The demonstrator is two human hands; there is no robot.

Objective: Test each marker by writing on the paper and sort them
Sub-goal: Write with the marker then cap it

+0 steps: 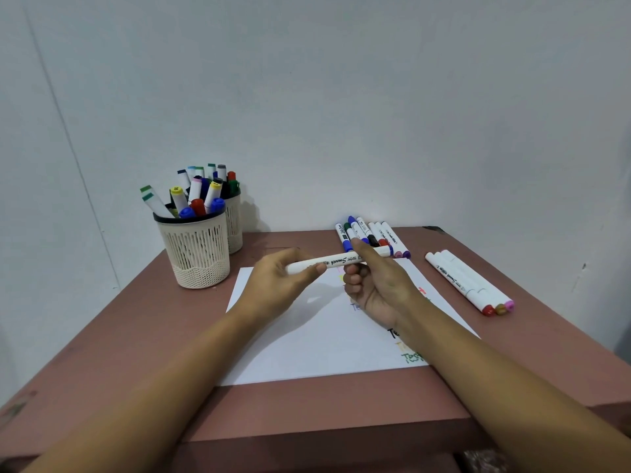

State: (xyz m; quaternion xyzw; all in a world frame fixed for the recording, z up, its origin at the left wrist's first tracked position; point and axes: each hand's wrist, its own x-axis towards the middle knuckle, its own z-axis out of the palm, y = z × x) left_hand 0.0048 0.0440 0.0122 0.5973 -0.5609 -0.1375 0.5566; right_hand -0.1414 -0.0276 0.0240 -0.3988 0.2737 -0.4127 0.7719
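Both hands hold one white marker (336, 259) level above the white paper (317, 346). My left hand (278, 285) pinches its left end. My right hand (374, 285) grips the right part, near a bluish cap. Coloured test words show on the paper's right side, partly hidden by my right forearm. A pile of several markers (370, 235) lies at the back of the table beyond my right hand. Three white markers (467, 281) lie side by side at the right.
Two cream mesh cups stand at the back left, the front cup (196, 249) and the rear cup (235, 225), both full of markers. The brown table (129, 336) ends at a grey wall behind and has a near edge below my forearms.
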